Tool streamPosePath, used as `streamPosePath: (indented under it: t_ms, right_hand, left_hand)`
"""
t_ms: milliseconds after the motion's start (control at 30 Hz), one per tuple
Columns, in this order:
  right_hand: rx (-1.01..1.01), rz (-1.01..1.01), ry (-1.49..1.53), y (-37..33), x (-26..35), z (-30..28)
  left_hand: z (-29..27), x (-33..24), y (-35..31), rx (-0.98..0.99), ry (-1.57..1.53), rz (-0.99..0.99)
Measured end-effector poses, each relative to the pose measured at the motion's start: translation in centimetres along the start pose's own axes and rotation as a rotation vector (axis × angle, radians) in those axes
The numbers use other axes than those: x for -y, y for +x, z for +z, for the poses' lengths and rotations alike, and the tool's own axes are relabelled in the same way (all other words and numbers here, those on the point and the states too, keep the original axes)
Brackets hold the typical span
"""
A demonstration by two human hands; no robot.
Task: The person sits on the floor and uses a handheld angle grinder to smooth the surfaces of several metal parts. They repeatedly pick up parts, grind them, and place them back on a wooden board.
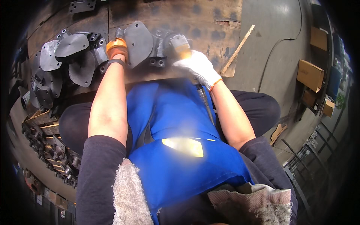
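Wrapped round a blurred grey tool in the head view, my right hand is at the right end of a grey metal part on the wooden table. My left hand is at its left edge; I cannot tell how tightly those fingers close.

Metal parts lie heaped on the left side of the table. The left hand is between that heap and a metal plate; the right hand is right of the plate. A wood strip lies along the table's right edge. Farther right, beyond the floor, is a cardboard box.
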State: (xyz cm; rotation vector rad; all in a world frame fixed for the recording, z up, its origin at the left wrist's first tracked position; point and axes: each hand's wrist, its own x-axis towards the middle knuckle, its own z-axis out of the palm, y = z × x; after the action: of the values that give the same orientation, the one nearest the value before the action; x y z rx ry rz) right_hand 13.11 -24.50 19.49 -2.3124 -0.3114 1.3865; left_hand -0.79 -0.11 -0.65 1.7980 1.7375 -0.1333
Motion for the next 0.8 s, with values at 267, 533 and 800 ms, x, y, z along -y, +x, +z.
streamPosePath:
  t_ms: [267, 533, 800]
  right_hand:
    - [0.033, -0.224, -0.07, 0.6, -1.8, 0.9]
    - [0.044, -0.167, 0.133, 0.3, -4.8, 0.5]
    - [0.038, -0.158, 0.087, 0.4, -4.3, 0.1]
  left_hand:
    - [3.7, 4.6, 4.4, -0.123, 0.168, 0.178]
    - [2.9, 2.9, 3.4, -0.049, 0.18, 0.13]
    - [-0.4, -0.4, 0.0, 0.023, 0.008, -0.014]
